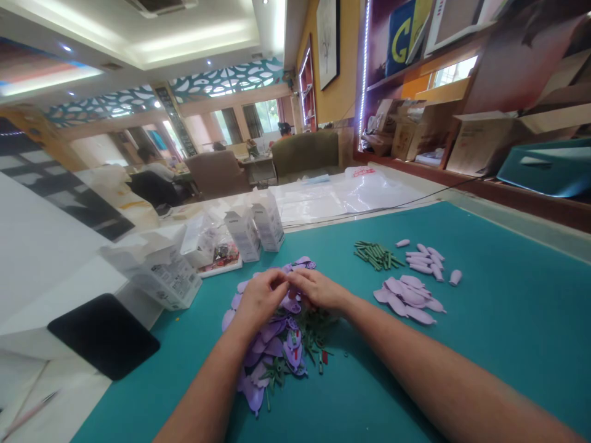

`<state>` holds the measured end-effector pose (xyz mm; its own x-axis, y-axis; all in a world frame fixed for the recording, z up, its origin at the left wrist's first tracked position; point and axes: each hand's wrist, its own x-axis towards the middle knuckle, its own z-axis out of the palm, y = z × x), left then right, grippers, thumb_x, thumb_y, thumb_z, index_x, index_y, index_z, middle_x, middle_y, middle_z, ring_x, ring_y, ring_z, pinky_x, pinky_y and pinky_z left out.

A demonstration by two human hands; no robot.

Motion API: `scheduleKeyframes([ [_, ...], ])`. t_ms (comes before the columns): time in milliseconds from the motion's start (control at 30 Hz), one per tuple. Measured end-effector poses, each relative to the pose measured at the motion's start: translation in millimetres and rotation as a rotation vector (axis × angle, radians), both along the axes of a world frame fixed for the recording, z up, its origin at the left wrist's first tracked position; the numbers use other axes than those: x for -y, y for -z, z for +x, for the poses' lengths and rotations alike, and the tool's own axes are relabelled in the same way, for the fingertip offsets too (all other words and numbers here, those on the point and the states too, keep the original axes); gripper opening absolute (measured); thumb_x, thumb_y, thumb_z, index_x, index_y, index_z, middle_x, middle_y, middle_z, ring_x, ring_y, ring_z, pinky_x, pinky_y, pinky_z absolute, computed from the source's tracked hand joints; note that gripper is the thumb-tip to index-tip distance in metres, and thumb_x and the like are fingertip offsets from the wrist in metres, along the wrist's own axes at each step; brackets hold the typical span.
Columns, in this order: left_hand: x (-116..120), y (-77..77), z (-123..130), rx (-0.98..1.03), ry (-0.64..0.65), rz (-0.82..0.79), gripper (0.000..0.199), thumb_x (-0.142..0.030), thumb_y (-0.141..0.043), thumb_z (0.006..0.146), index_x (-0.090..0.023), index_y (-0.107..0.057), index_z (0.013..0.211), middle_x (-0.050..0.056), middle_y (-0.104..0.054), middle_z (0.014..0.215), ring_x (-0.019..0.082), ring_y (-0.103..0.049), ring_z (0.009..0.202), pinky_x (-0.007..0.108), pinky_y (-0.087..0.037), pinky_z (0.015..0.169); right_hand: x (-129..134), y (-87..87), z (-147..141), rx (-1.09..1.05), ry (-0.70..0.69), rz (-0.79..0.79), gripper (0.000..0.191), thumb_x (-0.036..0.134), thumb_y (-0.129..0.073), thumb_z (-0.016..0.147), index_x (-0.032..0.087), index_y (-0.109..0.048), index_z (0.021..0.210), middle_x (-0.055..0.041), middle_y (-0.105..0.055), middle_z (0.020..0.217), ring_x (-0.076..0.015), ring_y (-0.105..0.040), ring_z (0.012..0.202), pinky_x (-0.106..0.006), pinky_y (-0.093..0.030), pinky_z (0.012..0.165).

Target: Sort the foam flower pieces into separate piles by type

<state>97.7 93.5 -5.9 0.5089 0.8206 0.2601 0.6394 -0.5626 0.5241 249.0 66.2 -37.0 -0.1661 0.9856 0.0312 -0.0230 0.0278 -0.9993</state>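
A heap of purple petal-shaped pieces [270, 344] lies on the teal mat [484, 344], with green leafy pieces [316, 329] along its right side. Over the top of the heap, my left hand [265, 295] and my right hand [318, 289] meet at the fingertips. Both have their fingers closed; whatever they pinch is too small and hidden to name. To the right are a bundle of green stick pieces [376, 255], a group of narrow pale-lilac pieces [427, 261] and a pile of wider pale-lilac pieces [409, 297].
Open white boxes [170, 277] and a tray of small parts [221, 266] stand at the back left. A black flat object [104, 335] lies at the mat's left edge. A thin cable [392, 206] crosses behind the mat, near clear plastic sheeting [314, 200]. People sit far off.
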Motion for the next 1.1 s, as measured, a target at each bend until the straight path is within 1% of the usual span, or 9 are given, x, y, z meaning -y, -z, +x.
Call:
scheduleKeyframes([
  [67, 0, -0.7, 0, 0.016, -0.006, -0.009, 0.023, -0.033, -0.047, 0.080, -0.019, -0.064, 0.073, 0.000, -0.067, 0.072, 0.016, -0.059, 0.070, 0.024, -0.042, 0.066, 2, -0.9, -3, -0.031, -0.045, -0.004, 0.025, 0.044, -0.059, 0.079, 0.020, -0.054, 0.074, 0.0052, -0.055, 0.055, -0.0060, -0.039, 0.036, -0.018, -0.028, 0.033],
  [167, -2, -5.3, -5, 0.040, -0.048, -0.016, 0.026, -0.036, -0.046, 0.081, -0.018, -0.065, 0.083, 0.001, -0.069, 0.079, 0.016, -0.060, 0.074, 0.025, -0.044, 0.068, 2, -2.9, -4, -0.111, -0.028, -0.053, 0.015, 0.033, -0.058, 0.078, 0.020, -0.056, 0.085, 0.0077, -0.051, 0.052, -0.0059, -0.037, 0.035, -0.017, -0.026, 0.033],
  [267, -7, -13.8, -18, 0.036, -0.104, -0.021, 0.030, -0.038, -0.044, 0.082, -0.017, -0.064, 0.086, 0.002, -0.068, 0.079, 0.017, -0.059, 0.073, 0.025, -0.044, 0.066, -1, -3.9, -1, -0.182, 0.046, -0.119, 0.024, 0.020, -0.051, 0.074, 0.020, -0.057, 0.097, 0.0077, -0.052, 0.054, -0.0061, -0.039, 0.036, -0.016, -0.027, 0.033],
  [400, -9, -22.5, -35, -0.035, -0.124, -0.040, 0.028, -0.037, -0.044, 0.081, -0.018, -0.064, 0.083, 0.002, -0.068, 0.081, 0.018, -0.060, 0.075, 0.025, -0.044, 0.067, -7, -0.9, 4, -0.268, 0.168, -0.169, 0.024, 0.011, -0.048, 0.060, 0.018, -0.056, 0.081, 0.0046, -0.055, 0.060, -0.0057, -0.045, 0.041, -0.016, -0.033, 0.037],
  [500, -7, -24.2, -42, -0.139, -0.035, -0.100, 0.022, -0.033, -0.047, 0.079, -0.020, -0.065, 0.080, 0.000, -0.069, 0.081, 0.017, -0.061, 0.077, 0.025, -0.044, 0.068, -11, 2.9, 6, -0.303, 0.236, -0.184, 0.016, 0.012, -0.050, 0.058, 0.017, -0.053, 0.073, 0.0054, -0.051, 0.057, -0.0043, -0.039, 0.038, -0.016, -0.027, 0.035],
  [667, -4, -25.1, -45, -0.301, 0.101, -0.153, 0.017, -0.026, -0.051, 0.077, -0.022, -0.067, 0.081, -0.001, -0.069, 0.082, 0.016, -0.061, 0.077, 0.022, -0.043, 0.066, -13, 4.5, 10, -0.299, 0.301, -0.146, 0.013, 0.025, -0.058, 0.064, 0.017, -0.057, 0.075, 0.0087, -0.039, 0.050, -0.0039, -0.031, 0.037, -0.017, -0.018, 0.033],
  [867, 5, -23.5, -38, -0.461, 0.173, -0.149, 0.016, -0.018, -0.053, 0.074, -0.021, -0.069, 0.075, 0.000, -0.069, 0.076, 0.015, -0.060, 0.070, 0.021, -0.039, 0.060, -12, 2.3, 12, -0.337, 0.278, -0.154, 0.014, 0.029, -0.060, 0.066, 0.017, -0.055, 0.073, 0.0106, -0.033, 0.047, -0.0036, -0.026, 0.035, -0.018, -0.016, 0.034],
  [1000, 17, -16.3, -25, -0.557, 0.253, -0.128, 0.015, -0.014, -0.056, 0.072, -0.022, -0.070, 0.070, -0.001, -0.070, 0.076, 0.015, -0.061, 0.070, 0.022, -0.039, 0.060, -11, 2.8, 11, -0.325, 0.259, -0.124, 0.014, 0.029, -0.060, 0.066, 0.017, -0.055, 0.071, 0.0103, -0.035, 0.048, -0.0034, -0.028, 0.035, -0.018, -0.017, 0.034],
  [1100, 22, -9.0, -16, -0.615, 0.262, -0.077, 0.014, -0.014, -0.058, 0.070, -0.022, -0.070, 0.069, 0.001, -0.070, 0.076, 0.017, -0.061, 0.072, 0.023, -0.039, 0.061, -11, 4.0, 11, -0.330, 0.239, -0.107, 0.014, 0.030, -0.061, 0.066, 0.018, -0.054, 0.071, 0.0100, -0.037, 0.049, -0.0033, -0.029, 0.035, -0.018, -0.017, 0.034],
])
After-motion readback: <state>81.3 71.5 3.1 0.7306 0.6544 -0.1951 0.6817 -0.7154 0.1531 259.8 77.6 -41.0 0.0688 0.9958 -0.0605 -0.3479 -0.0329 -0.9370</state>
